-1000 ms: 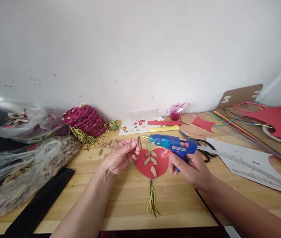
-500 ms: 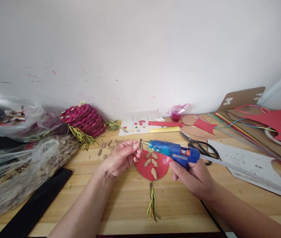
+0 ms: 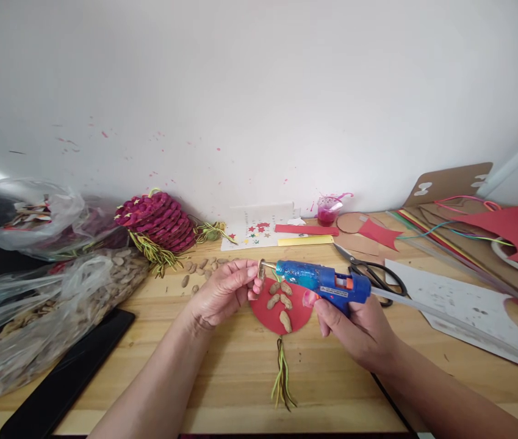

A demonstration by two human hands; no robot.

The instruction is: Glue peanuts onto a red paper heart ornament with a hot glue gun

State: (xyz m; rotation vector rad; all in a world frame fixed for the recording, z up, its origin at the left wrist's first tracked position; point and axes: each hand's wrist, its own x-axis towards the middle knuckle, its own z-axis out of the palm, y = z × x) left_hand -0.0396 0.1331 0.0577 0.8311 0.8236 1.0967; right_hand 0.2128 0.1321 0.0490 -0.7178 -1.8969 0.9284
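Between its fingertips my left hand [image 3: 229, 292] pinches a peanut [image 3: 261, 269], held upright above the left edge of a red paper disc [image 3: 263, 314]. My right hand [image 3: 354, 329] is wrapped round a blue glue gun [image 3: 313, 280], whose nozzle points left and meets the peanut or nearly so. Several peanuts [image 3: 285, 321] lie on the disc in a leaf-like pattern. A green and brown yarn tassel [image 3: 281, 381] hangs from the disc's near edge. From the gun's back a long clear glue stick [image 3: 428, 310] sticks out to the right.
Loose peanuts [image 3: 185, 280] and a plastic bag of peanuts [image 3: 103, 286] are at the left, near a magenta peanut ornament [image 3: 162, 222]. Black scissors [image 3: 377, 277], a cup of magenta paint [image 3: 327, 210] and paper sheets [image 3: 469, 305] lie behind and right.
The whole view has shifted very slightly. Both hands keep their holds, with the nozzle still at the peanut.
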